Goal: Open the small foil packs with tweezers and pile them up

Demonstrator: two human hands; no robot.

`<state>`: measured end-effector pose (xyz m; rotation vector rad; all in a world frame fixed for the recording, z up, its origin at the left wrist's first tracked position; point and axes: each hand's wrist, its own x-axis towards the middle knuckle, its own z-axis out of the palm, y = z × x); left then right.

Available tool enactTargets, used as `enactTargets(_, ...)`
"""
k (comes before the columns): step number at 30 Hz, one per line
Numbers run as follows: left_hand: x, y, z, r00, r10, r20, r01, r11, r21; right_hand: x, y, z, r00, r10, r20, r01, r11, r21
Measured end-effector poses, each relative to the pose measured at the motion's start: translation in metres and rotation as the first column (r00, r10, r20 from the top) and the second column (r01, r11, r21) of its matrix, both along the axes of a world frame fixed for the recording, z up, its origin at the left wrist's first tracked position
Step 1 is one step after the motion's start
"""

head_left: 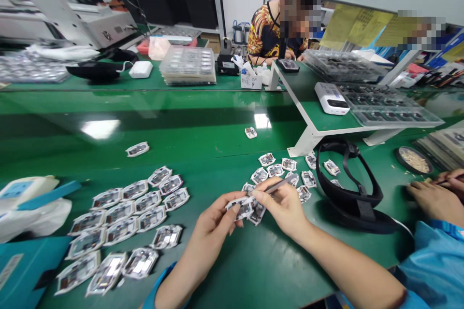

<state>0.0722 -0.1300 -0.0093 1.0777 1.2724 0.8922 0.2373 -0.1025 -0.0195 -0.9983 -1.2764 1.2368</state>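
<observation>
- Left edge of the tabletop: white-and-blue device [21,193] lying on white wrapping. Teal box [21,270] at the near left corner.
- Just right of these: rows of parts [123,222], flat, white-rimmed, laid close together. One stray part [137,149] lies apart, farther in.
- Near edge, centre: left hand [213,219] grasps a small part [241,207] between thumb and fingertips, lifted just above the tabletop.
- Right hand [286,207], touching the same part, pinches thin metal tweezers [277,186] between thumb and forefinger. Whether the tip is on the part I cannot tell.
- Behind the hands: loose cluster of parts [279,170]. Nothing lies between it and the hands. A single part [251,132] lies farther in.
- Right of the cluster: black headband [348,188], partly under a raised shelf [311,111] carrying a white unit [331,98] and clear trays [384,104].
- Toward the right edge: round dish [413,159] of small pale bits. A co-worker's hands [435,198] rest near it.
- Surface: glossy green mat, with lamp glare.
- Far side: stacked clear trays [187,65], and a person in a patterned shirt [264,34] seated opposite.
</observation>
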Motion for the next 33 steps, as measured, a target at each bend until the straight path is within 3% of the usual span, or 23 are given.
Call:
enactTargets(16,0.001,0.001,0.0,1.0,-0.001,0.025,0.001,1.0,-0.021,0.0,-0.004,0.001,0.999,-0.008,0.046,0.005,0.998,0.067)
enactTargets(22,0.001,0.001,0.005,0.985,0.063,0.159,-0.044,0.992,-0.119,0.001,-0.001,0.003,0.995,-0.022,-0.092,0.024,0.999,0.021)
enactTargets(29,0.003,0.002,0.013,0.948,0.151,0.28,-0.082,0.966,-0.245,0.003,0.0,0.004,1.0,0.016,-0.026,-0.009,0.968,0.25)
enactTargets(33,0.003,0.001,0.014,0.944,0.148,0.295,-0.071,0.964,-0.256,0.001,-0.001,0.0,1.0,0.022,-0.01,-0.019,0.967,0.253)
